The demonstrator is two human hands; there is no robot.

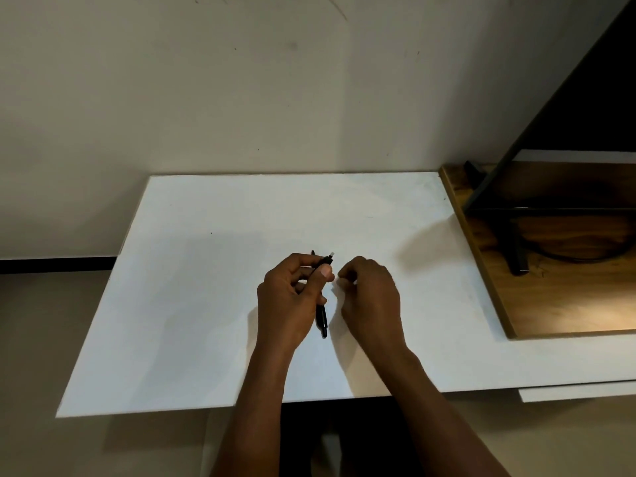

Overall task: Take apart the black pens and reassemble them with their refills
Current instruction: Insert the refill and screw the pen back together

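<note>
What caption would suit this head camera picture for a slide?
Left hand grips a black pen over a white table; right hand hovers with curled fingers beside its upper end.

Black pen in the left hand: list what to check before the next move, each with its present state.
1. Grip on the slim black plastic pen by the left hand: ok, fingers and thumb curl round it.
2. The pen's pale upper end clear of the fingers: ok.
3. The right hand near that end: ok, beside it, not touching.
4. Right hand free of small parts: cannot tell, its fingers are curled.
5. The thin black piece poking up behind the left fingers identified: cannot tell.
6. Hands above the flat white tabletop, so a dropped part lands on it: ok.
</note>
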